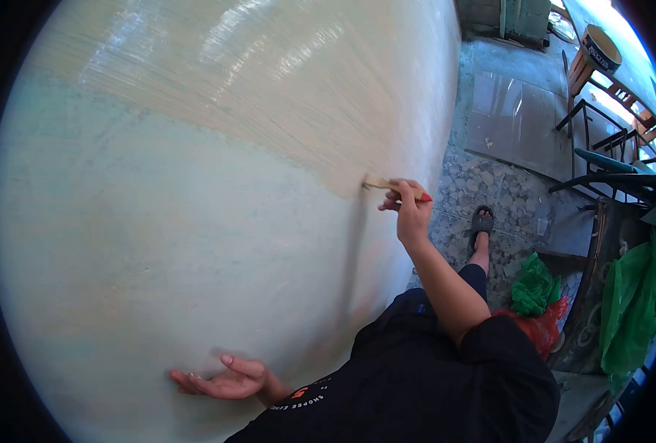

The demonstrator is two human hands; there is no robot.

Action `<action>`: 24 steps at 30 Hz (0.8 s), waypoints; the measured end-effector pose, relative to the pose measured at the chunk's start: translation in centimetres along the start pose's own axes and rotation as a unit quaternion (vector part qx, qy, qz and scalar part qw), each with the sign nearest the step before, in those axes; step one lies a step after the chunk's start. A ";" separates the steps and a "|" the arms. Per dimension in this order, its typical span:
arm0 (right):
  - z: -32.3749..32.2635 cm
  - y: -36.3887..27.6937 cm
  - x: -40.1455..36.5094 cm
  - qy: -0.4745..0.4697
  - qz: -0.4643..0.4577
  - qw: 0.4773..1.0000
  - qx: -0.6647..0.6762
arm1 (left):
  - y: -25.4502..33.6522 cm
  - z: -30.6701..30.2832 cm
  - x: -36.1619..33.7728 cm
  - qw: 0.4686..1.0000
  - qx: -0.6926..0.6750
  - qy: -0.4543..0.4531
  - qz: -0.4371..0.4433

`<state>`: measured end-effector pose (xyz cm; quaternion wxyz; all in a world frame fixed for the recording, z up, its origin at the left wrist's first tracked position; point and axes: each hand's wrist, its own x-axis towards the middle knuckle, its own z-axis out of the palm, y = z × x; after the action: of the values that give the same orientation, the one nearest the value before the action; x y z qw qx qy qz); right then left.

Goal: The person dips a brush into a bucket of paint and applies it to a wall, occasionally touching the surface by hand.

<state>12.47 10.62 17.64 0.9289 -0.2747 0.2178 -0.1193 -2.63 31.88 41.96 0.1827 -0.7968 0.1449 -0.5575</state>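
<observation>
A paintbrush (379, 181) with a pale wooden handle and a red end is pinched between the fingers of my right hand (411, 212). Its bristles meet the wall (166, 221) at the lower edge of a glossy cream coat (269, 81) streaked with brush marks. Below that edge the surface is a duller pale green. My left hand (228, 379) is low against the wall, palm turned up, thumb and fingers apart, holding nothing. A thin shadow runs down the wall beneath the brush.
On the right, the patterned floor (490, 173) carries a flat glossy sheet (520, 122). Dark metal chair frames (616, 177), a green plastic bag (536, 284), a red bag (542, 328) and green sheeting (630, 303) lie along that side. A round tub (602, 49) stands farther back.
</observation>
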 end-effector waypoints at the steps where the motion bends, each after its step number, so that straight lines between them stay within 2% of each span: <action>1: 1.8 -1.7 -0.7 -0.002 0.002 1.000 -0.003 | -0.1 0.0 -0.1 1.000 0.003 -0.002 -0.003; 3: 4.2 -4.7 -2.1 -0.091 -0.015 0.993 0.080 | -0.3 -0.1 -0.5 1.000 0.000 0.001 -0.007; 7: 5.4 -7.1 -3.4 -0.117 -0.026 0.985 0.121 | -0.5 0.0 -0.6 1.000 0.005 0.002 -0.005; 10: 2.9 -4.2 -2.3 -0.096 -0.006 0.989 0.114 | -0.1 -0.1 -0.1 1.000 -0.009 0.002 -0.003; 12: -0.3 0.0 -1.4 -0.047 0.010 0.999 -0.005 | -0.2 0.1 -0.1 1.000 -0.017 0.009 -0.004; 15: -7.4 5.8 0.6 0.010 -0.020 0.992 -0.126 | -0.5 -0.2 -0.7 1.000 0.001 -0.006 -0.013; 17: -11.6 7.7 1.7 0.035 -0.018 0.985 -0.166 | -0.5 -0.3 -0.9 1.000 0.002 -0.006 -0.018; 19: -14.2 8.3 2.0 0.079 0.024 0.955 -0.286 | -0.4 -0.1 -0.8 1.000 -0.003 -0.006 -0.028; 21: -13.5 7.5 1.8 0.089 0.011 0.955 -0.283 | -0.2 0.0 -0.5 1.000 -0.006 0.003 -0.017; 24: -8.8 5.6 0.7 0.067 -0.004 0.985 -0.161 | 0.0 0.0 -0.3 0.999 -0.027 0.012 -0.020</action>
<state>9.46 10.93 7.61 0.8553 -0.4131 0.2946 -0.1049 -2.75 32.01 41.73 0.1485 -0.7974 0.1462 -0.5664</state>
